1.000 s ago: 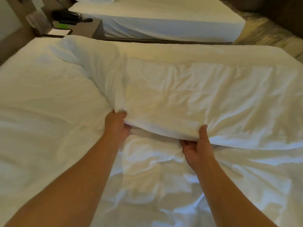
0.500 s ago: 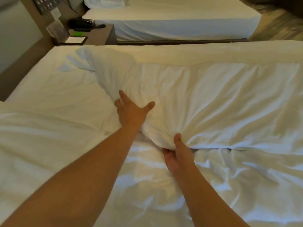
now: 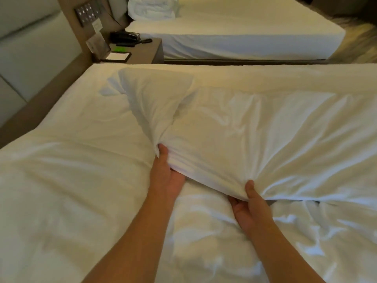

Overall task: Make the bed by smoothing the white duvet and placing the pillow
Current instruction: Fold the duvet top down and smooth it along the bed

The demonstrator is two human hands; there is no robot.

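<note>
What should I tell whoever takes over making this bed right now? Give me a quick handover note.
Left hand: gripping the bunched near-left end of the folded white duvet, thumb on top.
Right hand: pinching the duvet's near edge further right, thumb on top, fingers underneath.
The duvet lies folded across the bed, its near edge lifted, creased all over; one corner stands up toward the headboard.
Pillows are only visible stacked on the far bed.
Done: duvet gripped with both hands.
Left: spread and smooth it, then place the pillow.
</note>
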